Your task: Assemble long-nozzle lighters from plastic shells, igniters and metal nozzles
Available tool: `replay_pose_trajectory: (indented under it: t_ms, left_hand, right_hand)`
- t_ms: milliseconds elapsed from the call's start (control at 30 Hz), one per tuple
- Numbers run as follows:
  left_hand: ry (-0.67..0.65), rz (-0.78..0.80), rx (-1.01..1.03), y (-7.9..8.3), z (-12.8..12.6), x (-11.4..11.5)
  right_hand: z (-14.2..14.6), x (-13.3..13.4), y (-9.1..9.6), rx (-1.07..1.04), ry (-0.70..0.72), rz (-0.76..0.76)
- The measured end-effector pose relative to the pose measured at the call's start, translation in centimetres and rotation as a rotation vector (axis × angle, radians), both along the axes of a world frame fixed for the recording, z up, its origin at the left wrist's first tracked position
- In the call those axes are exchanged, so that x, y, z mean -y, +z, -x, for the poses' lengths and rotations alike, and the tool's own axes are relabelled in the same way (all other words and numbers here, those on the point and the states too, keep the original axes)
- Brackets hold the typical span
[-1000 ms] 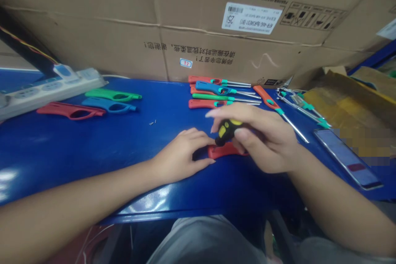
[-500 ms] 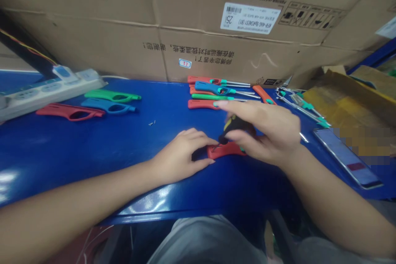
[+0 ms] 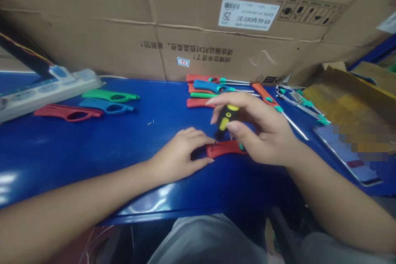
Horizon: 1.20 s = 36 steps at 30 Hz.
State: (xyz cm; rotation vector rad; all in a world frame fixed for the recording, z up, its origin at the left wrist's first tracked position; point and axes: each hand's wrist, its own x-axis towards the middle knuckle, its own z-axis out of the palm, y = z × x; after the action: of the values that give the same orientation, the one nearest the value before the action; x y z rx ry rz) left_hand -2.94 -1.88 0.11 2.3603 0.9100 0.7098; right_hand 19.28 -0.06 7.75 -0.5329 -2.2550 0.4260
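Note:
A red gas lighter (image 3: 227, 149) lies flat near the table's front, its right end hidden behind my right hand. My left hand (image 3: 185, 152) pinches the lighter's left end between thumb and fingers. In my right hand (image 3: 260, 128) is a short black and yellow screwdriver (image 3: 227, 120), held tilted with its tip down at the lighter's left end. Whether the tip sits in a screw is too small to tell. Left of them on the table lie a few tiny screws (image 3: 150, 123).
Several lighters (image 3: 204, 86) lie in a pile by the cardboard box (image 3: 185, 16), with an orange lighter (image 3: 262, 94) beside it. Red, blue and green handle shells (image 3: 111, 95) lie near a power strip (image 3: 43, 90). At right are metal lighter tubes (image 3: 301, 101) and a phone (image 3: 346, 154).
My right hand has turned and opened slightly around the screwdriver, which now stands more upright. My left hand keeps its hold on the red lighter.

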Motion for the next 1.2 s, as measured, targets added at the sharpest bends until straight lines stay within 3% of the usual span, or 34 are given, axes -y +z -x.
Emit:
replay_pose_trajectory:
  t_ms: [167,333,400,500,567,767,967,1033,1200]
  left_hand:
    - [0.008,-0.017,0.01,0.0,0.0,0.0]
    - [-0.003,-0.001,0.011,0.0,-0.1,0.0]
    - [-0.003,0.001,0.011,0.1,-0.1,0.0]
    - [-0.002,0.014,0.011,0.2,-0.2,0.0]
    - [-0.002,0.022,0.013,0.3,-0.2,0.0]
    - [0.005,0.018,0.007,0.1,-0.2,0.1]
    - [0.004,-0.069,-0.032,-0.2,-0.3,0.4]
    - [-0.004,-0.073,-0.035,-0.2,-0.3,0.4]
    - [-0.003,-0.02,-0.067,0.0,-0.3,0.5]
  right_hand:
    - [-0.1,0.0,-0.1,0.043,-0.114,-0.357]
    - [0.0,0.4,0.2,0.014,0.033,-0.109]
    - [0.0,0.4,0.3,0.016,0.027,-0.177]
    - [-0.3,0.5,0.2,0.098,-0.112,-0.373]
    - [-0.4,0.5,0.1,0.135,-0.149,-0.413]
    - [-0.5,0.3,0.5,0.049,-0.006,-0.109]
    - [-0.7,0.4,0.6,0.139,-0.138,-0.338]
    - [-0.6,0.5,0.7,0.149,-0.15,-0.353]
    - [-0.5,0.7,0.9,0.091,0.024,-0.044]
